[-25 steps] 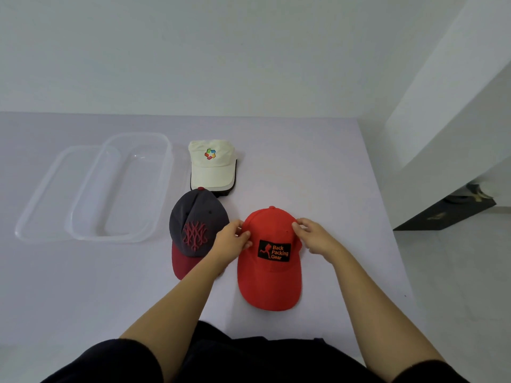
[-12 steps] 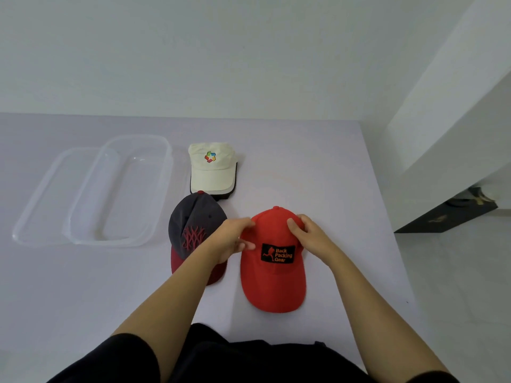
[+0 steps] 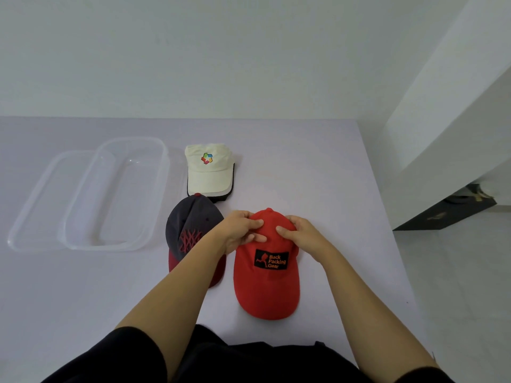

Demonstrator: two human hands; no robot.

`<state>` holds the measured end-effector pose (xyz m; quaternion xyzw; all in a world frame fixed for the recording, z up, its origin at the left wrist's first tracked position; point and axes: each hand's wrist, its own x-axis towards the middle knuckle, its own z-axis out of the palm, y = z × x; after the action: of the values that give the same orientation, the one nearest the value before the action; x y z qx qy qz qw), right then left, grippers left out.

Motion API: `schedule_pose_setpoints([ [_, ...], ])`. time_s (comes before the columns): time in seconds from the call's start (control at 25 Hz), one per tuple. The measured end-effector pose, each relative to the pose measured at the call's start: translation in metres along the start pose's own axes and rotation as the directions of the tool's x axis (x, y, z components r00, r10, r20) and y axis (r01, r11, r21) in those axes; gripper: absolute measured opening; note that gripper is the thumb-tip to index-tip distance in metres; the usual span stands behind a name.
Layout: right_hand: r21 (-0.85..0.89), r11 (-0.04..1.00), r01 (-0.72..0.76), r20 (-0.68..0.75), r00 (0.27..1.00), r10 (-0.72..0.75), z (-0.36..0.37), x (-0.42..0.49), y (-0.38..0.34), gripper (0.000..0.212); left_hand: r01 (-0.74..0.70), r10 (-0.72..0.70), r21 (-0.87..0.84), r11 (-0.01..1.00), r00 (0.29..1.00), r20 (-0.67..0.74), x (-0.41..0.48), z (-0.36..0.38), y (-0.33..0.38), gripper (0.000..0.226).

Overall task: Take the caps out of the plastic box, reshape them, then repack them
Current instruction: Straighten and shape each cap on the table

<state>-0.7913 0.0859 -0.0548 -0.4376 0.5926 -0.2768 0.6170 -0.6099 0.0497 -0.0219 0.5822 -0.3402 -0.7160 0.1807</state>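
Observation:
A red cap with a black "Back Packing Gear" patch lies on the table in front of me, brim toward me. My left hand and my right hand both rest on its crown, fingers pressing the fabric near the top. Left of it lies a dark grey cap with a maroon brim, partly under my left forearm. Behind that sits a cream cap with a coloured logo. The clear plastic box stands empty at the left.
The box's clear lid lies flat beside the box, on its left. The table's right edge drops to a light floor, where a dark object lies near a white wall.
Both hands have moved from the sides of the red cap's crown inward onto its top, thumbs and fingers now close together. The cap has barely shifted.

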Motion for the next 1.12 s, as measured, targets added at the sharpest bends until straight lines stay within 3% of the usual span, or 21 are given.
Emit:
schedule_pose_setpoints([
  [0.08,-0.001,1.000,0.000,0.023,1.000,0.000,-0.002,0.001,-0.002,0.026,0.005,-0.006,0.078,0.997,1.000,0.016,0.000,-0.004,0.005,0.015],
  [0.28,-0.216,0.976,-0.023,-0.075,0.997,0.007,-0.003,0.003,-0.003,0.033,-0.058,0.074,0.187,0.981,0.994,-0.078,0.007,-0.014,0.003,0.017],
  [0.48,-0.167,0.986,-0.009,-0.071,0.997,-0.003,-0.011,0.002,0.007,0.033,-0.059,0.083,0.276,0.959,0.994,-0.076,0.003,-0.027,-0.003,0.022],
  [0.56,-0.112,0.994,0.000,-0.044,0.999,-0.005,-0.013,0.003,0.008,0.027,-0.102,0.135,0.379,0.920,0.989,-0.062,0.002,-0.028,-0.006,0.013],
  [0.68,-0.177,0.984,0.003,-0.159,0.987,-0.032,-0.015,0.005,0.008,0.028,-0.158,0.271,0.554,0.818,0.954,-0.129,0.003,-0.028,-0.007,0.010],
  [0.76,-0.198,0.980,-0.003,-0.162,0.986,-0.029,-0.022,0.001,0.006,0.032,-0.123,0.227,0.535,0.836,0.965,-0.133,0.002,-0.033,-0.006,0.018],
  [0.88,-0.223,0.973,-0.065,-0.028,0.998,0.060,-0.032,-0.006,0.007,0.034,-0.028,0.069,0.435,0.900,0.995,-0.078,-0.001,-0.040,-0.008,0.026],
  [0.96,-0.248,0.966,-0.078,-0.036,0.997,0.071,-0.034,-0.008,0.013,0.025,-0.046,0.085,0.446,0.894,0.994,-0.068,-0.002,-0.041,-0.013,0.027],
  [1.12,-0.308,0.950,-0.052,-0.141,0.990,0.008,-0.032,-0.009,0.018,0.019,-0.110,0.247,0.659,0.744,0.962,-0.118,-0.001,-0.040,-0.021,0.021],
])
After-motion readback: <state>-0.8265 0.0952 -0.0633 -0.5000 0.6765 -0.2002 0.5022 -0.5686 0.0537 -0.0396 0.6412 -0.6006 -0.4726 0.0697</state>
